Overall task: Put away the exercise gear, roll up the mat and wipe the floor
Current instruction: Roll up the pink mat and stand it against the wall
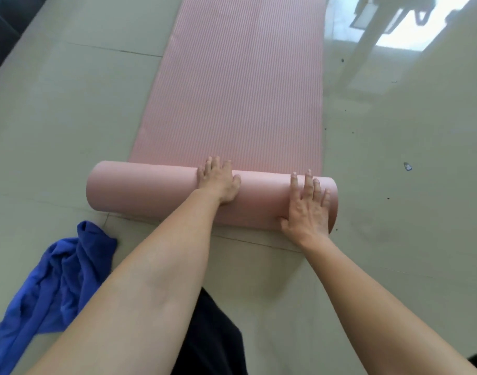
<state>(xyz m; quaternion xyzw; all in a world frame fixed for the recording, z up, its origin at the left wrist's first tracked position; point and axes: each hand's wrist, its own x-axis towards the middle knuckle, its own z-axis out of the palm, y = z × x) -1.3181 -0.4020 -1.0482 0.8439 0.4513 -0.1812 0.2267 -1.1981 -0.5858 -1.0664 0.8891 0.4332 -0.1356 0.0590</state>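
**Pink foam mat (232, 90), ribbed on one face and smooth on the other, on a glossy tiled floor (394, 125).**

The flat stretch of the mat is matt, with fine lengthwise ridges. The outer skin of the roll (150, 190) is plain, smooth and equally matt, with a soft, spongy look. The pale floor tiles are hard and polished, glossy enough towards the far right corner to mirror bright light, and speckled with dark grit beside the mat's right edge. A blue cloth (56, 280), crumpled at the floor's near left, is soft, matt fabric in loose folds. Dark matt clothing (210, 336) shows at the near edge.
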